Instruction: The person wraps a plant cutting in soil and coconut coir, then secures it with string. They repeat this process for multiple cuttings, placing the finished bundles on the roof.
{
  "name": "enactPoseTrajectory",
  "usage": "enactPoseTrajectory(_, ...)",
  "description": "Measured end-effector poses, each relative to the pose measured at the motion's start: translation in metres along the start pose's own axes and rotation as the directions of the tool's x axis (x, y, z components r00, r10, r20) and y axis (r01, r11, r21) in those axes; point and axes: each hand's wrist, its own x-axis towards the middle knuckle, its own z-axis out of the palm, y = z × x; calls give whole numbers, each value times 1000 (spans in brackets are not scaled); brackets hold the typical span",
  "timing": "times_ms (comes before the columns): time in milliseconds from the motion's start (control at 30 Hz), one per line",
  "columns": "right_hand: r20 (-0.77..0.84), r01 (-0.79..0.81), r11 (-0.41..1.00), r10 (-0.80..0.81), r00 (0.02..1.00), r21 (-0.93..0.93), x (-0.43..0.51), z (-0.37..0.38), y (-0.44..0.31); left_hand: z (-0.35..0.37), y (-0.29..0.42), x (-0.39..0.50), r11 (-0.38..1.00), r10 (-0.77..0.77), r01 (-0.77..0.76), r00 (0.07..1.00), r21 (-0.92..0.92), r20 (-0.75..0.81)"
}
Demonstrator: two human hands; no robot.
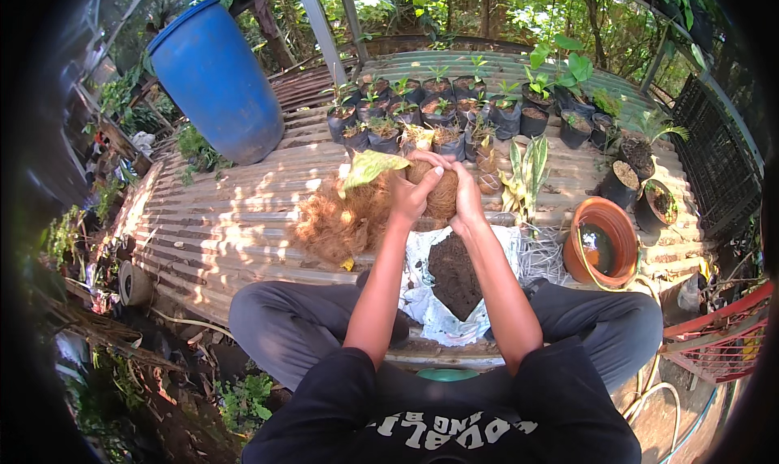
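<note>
Between my two palms is a ball of brown coconut fibre (442, 201). My left hand (415, 190) wraps its left side and my right hand (467, 197) presses against its right side. A large yellow-green leaf (375, 171) sticks out to the left of my left hand; where it is attached is hidden. Below the hands, dark soil (453, 275) lies on a white plastic sack (417, 257) between my folded legs. Loose coconut fibre (341, 223) is heaped to the left. Just right of the ball stands another fibre-wrapped bundle (488, 175) bound with string.
Snake plant leaves (532, 175) and white strings (544, 254) lie to the right, beside a terracotta-coloured pot (625, 239) holding water. Several potted seedlings (438, 114) line the corrugated sheet (225, 239) ahead. A blue drum (216, 84) stands back left; a red crate (724, 339) is at right.
</note>
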Motion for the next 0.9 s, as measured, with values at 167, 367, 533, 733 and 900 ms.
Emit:
enactPoseTrajectory(167,-60,16,998,-19,998,-64,3,2,10,3,-6,-7,969,-173,113,944,-218,-281)
enactPoseTrajectory(367,233,741,413,-769,595,-529,-7,7,33,26,5,-2,930,-367,254,632,-264,-682)
enactPoseTrajectory(533,128,714,445,-795,593,-540,-8,12,25,35,13,-4,926,-288,376,671,-21,-684)
enactPoseTrajectory(733,-140,429,831,-501,854,-355,3,0,2,35,5,-1,979,-205,190,918,-77,-340)
enactPoseTrajectory(900,-31,95,990,-98,995,-103,12,-16,-3,16,-3,0,980,-48,35,997,-194,-64)
